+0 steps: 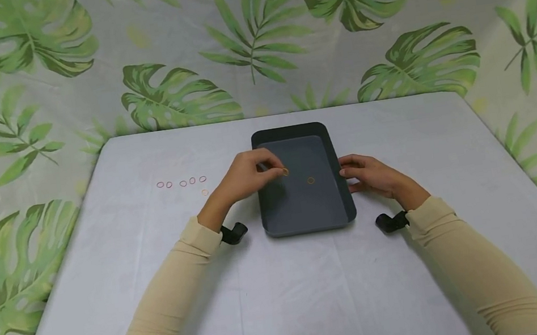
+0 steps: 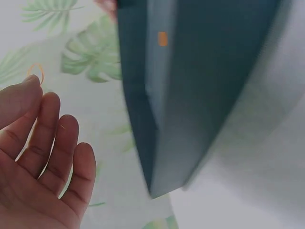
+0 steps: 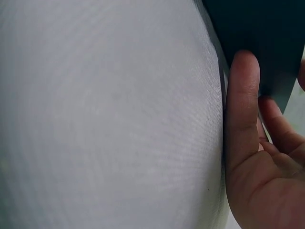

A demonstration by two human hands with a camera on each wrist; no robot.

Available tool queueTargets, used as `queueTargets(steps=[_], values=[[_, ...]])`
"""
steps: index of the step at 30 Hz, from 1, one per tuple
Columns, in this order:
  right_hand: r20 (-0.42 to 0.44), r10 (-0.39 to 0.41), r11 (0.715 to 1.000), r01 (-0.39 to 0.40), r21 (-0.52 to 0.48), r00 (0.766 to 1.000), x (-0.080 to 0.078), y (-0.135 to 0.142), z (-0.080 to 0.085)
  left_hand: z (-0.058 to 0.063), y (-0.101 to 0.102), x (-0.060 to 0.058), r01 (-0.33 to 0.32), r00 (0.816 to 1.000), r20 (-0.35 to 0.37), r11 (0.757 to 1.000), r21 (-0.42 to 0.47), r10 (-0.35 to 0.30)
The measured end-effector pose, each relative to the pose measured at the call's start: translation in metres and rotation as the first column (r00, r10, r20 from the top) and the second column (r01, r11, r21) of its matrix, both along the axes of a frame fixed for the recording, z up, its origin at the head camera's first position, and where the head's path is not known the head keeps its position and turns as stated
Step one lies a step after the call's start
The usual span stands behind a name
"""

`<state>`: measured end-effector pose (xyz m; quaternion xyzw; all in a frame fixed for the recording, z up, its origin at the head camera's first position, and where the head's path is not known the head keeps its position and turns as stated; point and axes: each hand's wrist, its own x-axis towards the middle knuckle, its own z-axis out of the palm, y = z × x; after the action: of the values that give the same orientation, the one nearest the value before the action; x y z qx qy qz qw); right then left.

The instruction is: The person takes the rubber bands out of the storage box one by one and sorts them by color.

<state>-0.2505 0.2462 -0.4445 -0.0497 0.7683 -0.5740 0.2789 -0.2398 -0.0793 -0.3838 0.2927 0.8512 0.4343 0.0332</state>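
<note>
Head view, middle of the frame: the left hand [image 1: 251,173] pinches a yellow ring [image 1: 286,172] between thumb and forefinger over the tray [image 1: 300,211]; a fingertip pinch probably suits so thin a loop. In the left wrist view its other fingers spread loosely, holding nothing. The right hand [image 1: 371,176] touches the tray's right wall, thumb laid along the outer side, seemingly to steady it; I cannot tell whether its fingers clasp the rim. The dark tray lies flat on the desk [image 1: 292,301], between both hands, within easy reach of each. On its floor, right of the pinched ring, lies a second ring [image 1: 310,180]. Outside it, left of centre, five red rings [image 1: 183,183] make a loose row, a pale orange ring [image 1: 205,192] just below the row's right end.
</note>
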Motion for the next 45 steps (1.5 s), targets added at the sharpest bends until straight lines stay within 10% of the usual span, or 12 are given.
queueTargets(steps=[12,33,45], values=[[0.001,0.009,1.0,-0.009,0.002,1.0,-0.001,0.0,0.001,0.029,-0.035,0.024,-0.06,0.998,-0.013,0.99,0.126,0.062],[-0.008,-0.001,1.0,0.001,-0.002,1.0,0.0,0.001,-0.002,0.038,-0.063,0.037,-0.129,0.992,0.025,0.98,0.155,0.126],[-0.001,0.007,1.0,-0.007,0.004,1.0,0.0,0.002,-0.002,0.041,-0.083,0.049,-0.147,0.981,-0.104,0.975,0.166,0.165]])
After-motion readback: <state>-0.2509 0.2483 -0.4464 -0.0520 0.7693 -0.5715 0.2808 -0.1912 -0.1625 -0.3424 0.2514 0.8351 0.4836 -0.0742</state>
